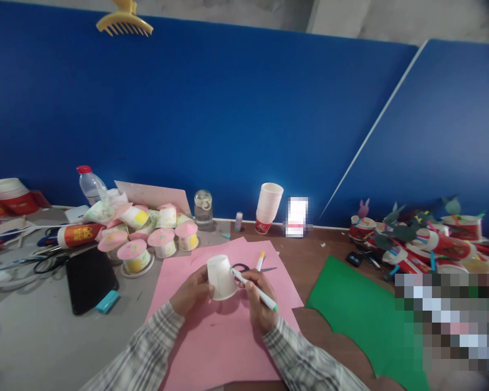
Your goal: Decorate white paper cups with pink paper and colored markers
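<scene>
Above pink paper point(224, 350), the white cup point(221, 279) narrows upward.

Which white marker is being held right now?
The green-ended marker, gripped in the right hand; the yellow-ended marker lies by the scissors over the pink paper.

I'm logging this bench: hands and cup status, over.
Left hand gripping white cup. Right hand holding green-ended marker, tip at cup's side. Scissors close beyond, on pink paper.
</scene>
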The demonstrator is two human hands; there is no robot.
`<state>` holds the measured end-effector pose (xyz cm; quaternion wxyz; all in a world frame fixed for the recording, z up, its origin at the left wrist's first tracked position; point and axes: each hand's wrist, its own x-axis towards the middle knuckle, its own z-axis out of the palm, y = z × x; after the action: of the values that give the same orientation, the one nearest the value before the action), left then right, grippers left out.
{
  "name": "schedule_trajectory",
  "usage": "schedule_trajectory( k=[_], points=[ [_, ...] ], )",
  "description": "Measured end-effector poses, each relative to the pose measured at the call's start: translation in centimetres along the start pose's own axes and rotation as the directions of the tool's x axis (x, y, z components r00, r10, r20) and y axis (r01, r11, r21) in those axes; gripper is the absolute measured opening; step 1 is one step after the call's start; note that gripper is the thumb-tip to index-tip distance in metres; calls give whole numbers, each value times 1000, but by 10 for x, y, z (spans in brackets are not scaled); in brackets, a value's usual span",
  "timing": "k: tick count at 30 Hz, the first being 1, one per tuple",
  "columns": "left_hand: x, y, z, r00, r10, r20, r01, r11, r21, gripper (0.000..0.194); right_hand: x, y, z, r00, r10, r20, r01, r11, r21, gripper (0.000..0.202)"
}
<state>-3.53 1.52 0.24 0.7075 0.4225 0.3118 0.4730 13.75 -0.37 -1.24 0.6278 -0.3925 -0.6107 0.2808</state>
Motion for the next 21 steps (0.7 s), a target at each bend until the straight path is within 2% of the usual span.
schedule_trajectory(
  k=[7, 13, 16, 21],
  points=[
    [2, 1, -6, 999, 43, -16, -43, 998, -50, 53, -4, 5, -3, 998, 51, 23, -51, 999, 7, 23],
    [5, 3, -13, 996, 67, -65, -71, 995, -69, 57, -4, 11, -4, 998, 28, 64, -27, 1000, -3, 27],
    [5, 3, -13, 995, 71, -72, -76, 995, -72, 57, -4, 10, -4, 999, 31, 31, -31, 999, -12, 28],
    [5, 2, -14, 994, 65, -87, -70, 996, -56, 57, -1, 7, 0, 993, 67, -94, -68, 998, -5, 36]
  ],
)
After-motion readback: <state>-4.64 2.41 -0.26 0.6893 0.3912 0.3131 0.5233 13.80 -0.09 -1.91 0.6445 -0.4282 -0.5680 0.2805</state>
